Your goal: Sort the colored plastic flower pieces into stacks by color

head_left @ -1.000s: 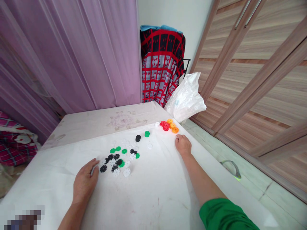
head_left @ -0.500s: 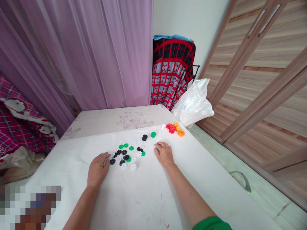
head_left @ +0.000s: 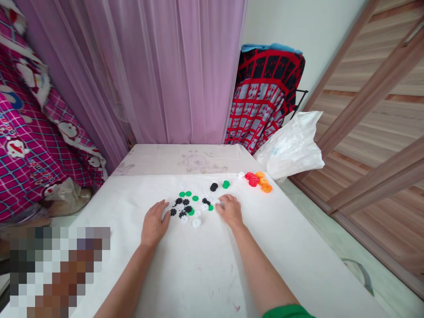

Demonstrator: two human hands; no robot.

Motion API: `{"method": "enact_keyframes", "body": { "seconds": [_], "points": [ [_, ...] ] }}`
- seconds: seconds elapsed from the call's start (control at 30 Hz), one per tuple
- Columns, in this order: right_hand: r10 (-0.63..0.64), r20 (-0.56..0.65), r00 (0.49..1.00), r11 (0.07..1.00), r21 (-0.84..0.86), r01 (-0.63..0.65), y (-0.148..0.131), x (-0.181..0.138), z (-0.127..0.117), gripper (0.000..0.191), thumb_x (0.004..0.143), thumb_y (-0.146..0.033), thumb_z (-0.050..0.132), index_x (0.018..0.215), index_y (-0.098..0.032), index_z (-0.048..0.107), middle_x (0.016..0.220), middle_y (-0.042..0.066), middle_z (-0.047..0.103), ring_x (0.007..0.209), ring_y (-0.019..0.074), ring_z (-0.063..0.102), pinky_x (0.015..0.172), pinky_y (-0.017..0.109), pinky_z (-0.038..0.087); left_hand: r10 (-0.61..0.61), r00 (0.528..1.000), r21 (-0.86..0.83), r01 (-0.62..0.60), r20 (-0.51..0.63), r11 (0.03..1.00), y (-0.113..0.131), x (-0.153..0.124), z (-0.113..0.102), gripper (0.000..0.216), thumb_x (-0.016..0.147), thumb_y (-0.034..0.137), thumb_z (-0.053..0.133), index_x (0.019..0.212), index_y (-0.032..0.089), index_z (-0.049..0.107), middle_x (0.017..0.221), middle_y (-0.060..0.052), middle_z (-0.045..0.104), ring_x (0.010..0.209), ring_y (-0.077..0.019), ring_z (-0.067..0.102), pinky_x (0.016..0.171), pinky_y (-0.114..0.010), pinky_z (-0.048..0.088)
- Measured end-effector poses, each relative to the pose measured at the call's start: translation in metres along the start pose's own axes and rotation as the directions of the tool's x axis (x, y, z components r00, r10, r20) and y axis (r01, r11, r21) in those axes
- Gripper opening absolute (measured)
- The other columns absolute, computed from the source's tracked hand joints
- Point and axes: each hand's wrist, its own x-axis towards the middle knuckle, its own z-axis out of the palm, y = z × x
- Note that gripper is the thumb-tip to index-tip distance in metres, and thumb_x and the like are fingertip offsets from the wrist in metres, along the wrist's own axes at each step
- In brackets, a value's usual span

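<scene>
A scatter of small black, green and white toothed plastic discs (head_left: 190, 206) lies on the white cloth-covered table (head_left: 205, 265). My left hand (head_left: 154, 223) rests palm down at the left edge of the scatter, fingers loosely together, fingertips by a black disc. Its palm hides whether anything is under it. My right hand (head_left: 230, 211) lies at the right edge, fingers curled down onto a white disc (head_left: 217, 202). A separate small cluster of red and orange discs (head_left: 258, 180) sits at the far right of the table. A black disc (head_left: 213, 187) and a green disc (head_left: 225, 184) lie apart behind the scatter.
A white plastic bag (head_left: 291, 148) leans at the table's far right corner. A red, black and white patterned cloth (head_left: 265, 97) hangs behind it. Purple curtains (head_left: 165, 70) close off the back. A pink checked blanket (head_left: 29, 132) is at the left; wooden wardrobe doors (head_left: 380, 115) stand right.
My right hand has come left from beside the red and orange cluster to the right edge of the black, green and white scatter. The view has shifted. My left hand stays put.
</scene>
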Motion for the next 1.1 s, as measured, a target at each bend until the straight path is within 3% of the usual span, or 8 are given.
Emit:
{"method": "enact_keyframes", "body": {
  "seconds": [0.1,0.2,0.3,0.37,0.5,0.63,0.8,1.1],
  "points": [
    [0.000,-0.028,1.000,1.000,0.030,0.001,0.004,0.003,0.005,0.018,0.080,-0.029,0.063,0.094,-0.020,0.068,0.108,0.007,0.065,0.102,0.0231,0.054,0.086,0.034,0.038,-0.008,1.000,-0.004,0.009,0.009,1.000,0.002,-0.002,0.000,0.040,0.088,0.039,0.044,0.114,0.020,0.067,0.126,-0.008,0.067,0.121,-0.0272,0.058,0.107,-0.046,0.044],
    [-0.008,-0.147,0.989,0.986,0.161,0.032,0.006,-0.004,0.011,0.015,0.080,-0.030,0.060,0.090,-0.020,0.066,0.103,0.007,0.066,0.100,0.0222,0.057,0.089,0.035,0.041,-0.026,1.000,-0.010,0.026,0.002,1.000,0.002,-0.003,0.000,0.039,0.088,0.038,0.044,0.113,0.021,0.068,0.126,-0.008,0.067,0.120,-0.0270,0.058,0.107,-0.046,0.044],
    [-0.027,-0.281,0.959,0.931,0.343,0.126,-0.005,-0.026,0.017,0.015,0.082,-0.032,0.058,0.091,-0.021,0.064,0.103,0.007,0.066,0.099,0.0212,0.059,0.093,0.036,0.045,-0.036,0.999,-0.029,0.036,-0.003,0.999,0.002,-0.003,-0.001,0.038,0.088,0.038,0.045,0.113,0.021,0.068,0.126,-0.008,0.067,0.120,-0.0266,0.059,0.107,-0.046,0.045],
    [-0.097,-0.302,0.948,0.886,0.408,0.221,-0.020,-0.042,0.019,0.015,0.082,-0.031,0.059,0.093,-0.022,0.063,0.105,0.007,0.066,0.101,0.0206,0.060,0.094,0.036,0.046,-0.043,0.999,-0.039,0.043,0.001,0.998,0.002,-0.003,-0.002,0.038,0.088,0.038,0.045,0.113,0.021,0.068,0.127,-0.008,0.066,0.120,-0.0266,0.059,0.107,-0.046,0.045],
    [-0.225,-0.247,0.942,0.864,0.396,0.310,-0.049,-0.061,0.018,0.016,0.077,-0.025,0.064,0.093,-0.024,0.064,0.106,0.006,0.066,0.102,0.0203,0.060,0.094,0.035,0.047,-0.056,0.998,-0.046,0.056,0.003,0.997,0.004,-0.003,-0.003,0.036,0.087,0.036,0.045,0.112,0.023,0.068,0.127,-0.007,0.066,0.120,-0.0260,0.059,0.106,-0.047,0.045],
    [-0.278,-0.213,0.937,0.875,0.347,0.338,-0.057,-0.063,0.016,0.016,0.075,-0.024,0.066,0.091,-0.024,0.064,0.106,0.005,0.067,0.102,0.0208,0.060,0.094,0.036,0.046,-0.055,0.998,-0.046,0.056,0.024,0.997,0.007,-0.004,-0.006,0.036,0.087,0.034,0.045,0.113,0.021,0.068,0.127,-0.008,0.066,0.119,-0.0259,0.059,0.106,-0.046,0.045],
    [-0.295,-0.150,0.944,0.896,0.301,0.328,-0.057,-0.064,0.013,0.017,0.073,-0.023,0.066,0.091,-0.023,0.064,0.108,0.005,0.066,0.103,0.0213,0.059,0.093,0.035,0.044,-0.056,0.998,-0.053,0.058,0.040,0.997,0.008,-0.003,-0.008,0.037,0.087,0.034,0.045,0.113,0.021,0.068,0.128,-0.008,0.066,0.119,-0.0260,0.059,0.106,-0.046,0.045],
    [-0.238,-0.012,0.971,0.946,0.226,0.235,-0.062,-0.069,0.012,0.048,0.070,-0.025,0.066,0.118,-0.022,0.055,0.101,0.004,0.069,0.095,0.0230,0.060,0.086,0.036,0.042,-0.062,0.998,-0.080,0.064,0.025,0.995,0.008,-0.004,-0.007,0.035,0.087,0.033,0.046,0.111,0.023,0.068,0.127,-0.006,0.066,0.119,-0.0258,0.060,0.106,-0.047,0.045]
  ]
}}
